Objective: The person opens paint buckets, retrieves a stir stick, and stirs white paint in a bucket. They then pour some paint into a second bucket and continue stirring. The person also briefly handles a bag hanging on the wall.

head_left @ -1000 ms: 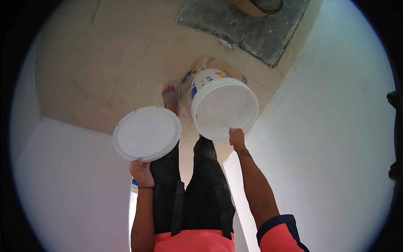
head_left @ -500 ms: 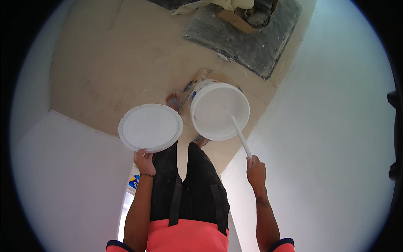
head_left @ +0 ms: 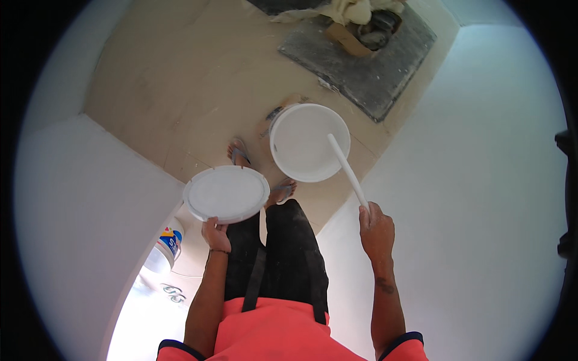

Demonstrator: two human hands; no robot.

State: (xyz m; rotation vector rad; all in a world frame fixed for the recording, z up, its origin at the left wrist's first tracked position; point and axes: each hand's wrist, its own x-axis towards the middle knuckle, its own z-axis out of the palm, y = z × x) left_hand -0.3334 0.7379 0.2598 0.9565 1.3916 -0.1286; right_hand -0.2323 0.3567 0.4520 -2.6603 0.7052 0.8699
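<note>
My left hand (head_left: 216,234) grips the near edge of a round white bucket lid (head_left: 227,194), fingers closed around the rim. The lid is held out flat in front of my legs. In my right hand (head_left: 377,231) is a white stick (head_left: 347,170), held at its near end with the fingers wrapped round it. Its far end shows above the opening of a white bucket (head_left: 272,146), which stands on the floor ahead of me. Inside the bucket everything looks white; I cannot tell how full it is.
Beyond the bucket lies a dark board (head_left: 337,66) with an open cardboard box (head_left: 349,41) on it. White walls (head_left: 475,180) rise on both sides. My sandalled feet (head_left: 239,151) stand just behind the bucket. Another bucket (head_left: 171,242) sits past the left wall's edge.
The stick's far end, faint inside the bucket before, now shows plainly above it. My right hand has moved right and slightly up. The lid has shifted slightly right, and my view has turned.
</note>
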